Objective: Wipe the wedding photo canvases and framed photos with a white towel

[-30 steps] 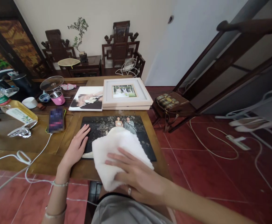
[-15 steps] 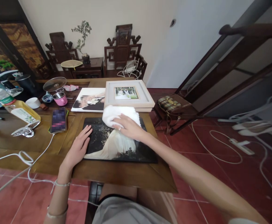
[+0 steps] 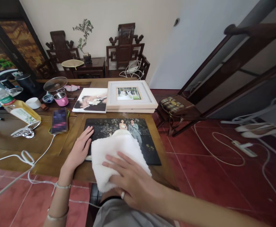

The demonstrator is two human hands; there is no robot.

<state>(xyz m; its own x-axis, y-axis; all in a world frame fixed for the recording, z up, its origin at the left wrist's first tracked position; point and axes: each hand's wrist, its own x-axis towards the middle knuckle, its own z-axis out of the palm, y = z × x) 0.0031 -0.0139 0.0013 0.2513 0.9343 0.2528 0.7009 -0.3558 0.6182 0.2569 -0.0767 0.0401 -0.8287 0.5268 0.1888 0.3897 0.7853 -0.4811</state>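
Observation:
A dark wedding photo panel point(image 3: 149, 138) lies flat near the table's front edge, showing a couple against a dark background. My left hand point(image 3: 82, 145) rests on its left edge, fingers stretched out flat and holding nothing. Over the lower middle of the panel spreads a white fluffy towel point(image 3: 102, 154), its near part hanging past the table edge. My right hand point(image 3: 133, 181) grips the towel near that edge, fingers laid across the top and a ring showing. The towel covers part of the pictured dress.
Behind the panel are stacked pale photo frames point(image 3: 149, 97) and a white-edged photo point(image 3: 90, 105). Leftward on the wooden table point(image 3: 64, 148) stand a phone point(image 3: 59, 120), hair clip point(image 3: 26, 130), oil bottle point(image 3: 21, 110) and pink cup point(image 3: 61, 99). A white cable point(image 3: 43, 154) crosses the front.
My right hand has pulled the towel from the panel's far edge toward me, past the near edge. The pictured couple is now uncovered. My left hand stays in place.

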